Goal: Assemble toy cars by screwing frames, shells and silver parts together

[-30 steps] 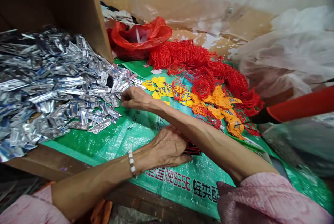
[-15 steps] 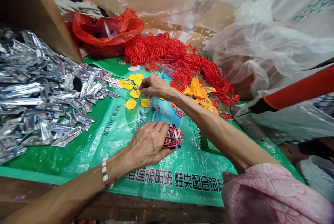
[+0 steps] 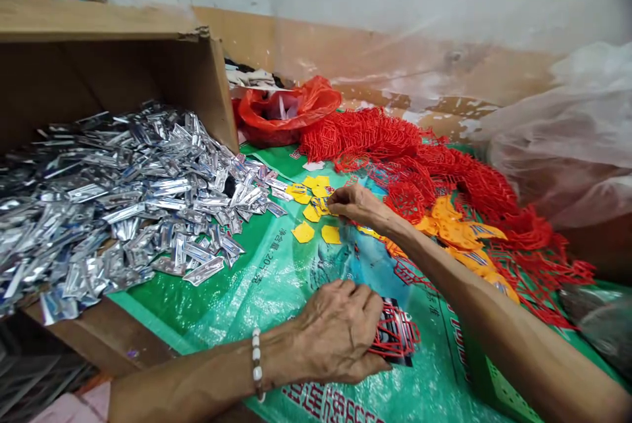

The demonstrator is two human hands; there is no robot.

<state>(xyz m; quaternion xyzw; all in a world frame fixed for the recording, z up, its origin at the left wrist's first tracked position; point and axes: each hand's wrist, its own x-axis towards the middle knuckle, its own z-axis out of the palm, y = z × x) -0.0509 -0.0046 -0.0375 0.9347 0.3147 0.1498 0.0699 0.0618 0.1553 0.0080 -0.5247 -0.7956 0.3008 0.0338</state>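
My left hand (image 3: 338, 331), with a beaded bracelet on its wrist, is closed on a red plastic lattice frame (image 3: 392, 337). A black printed card (image 3: 407, 356) lies beneath or inside the frame; which one I cannot tell. My right hand (image 3: 360, 204) reaches over to a group of small yellow pieces, its thumb and fingers pinched together. Its fingertips are at a yellow piece with blue print (image 3: 320, 204), and what sits between them is hidden. Other plain yellow pieces (image 3: 303, 232) lie just to the left of and below the fingertips.
Silver foil packets (image 3: 162, 193) are heaped on the left, before a cardboard box (image 3: 222, 94). Red lattice frames (image 3: 395, 140) form a long pile behind, beside a red plastic bag (image 3: 281, 114). Orange pieces (image 3: 451, 225) lie right of my arm, near a green basket (image 3: 508, 387). Green printed sheeting (image 3: 217, 311) covers the table.
The view has swung left, so everything sits further right and more of the packets and box shows. Both hands keep nearly the same places on the table.
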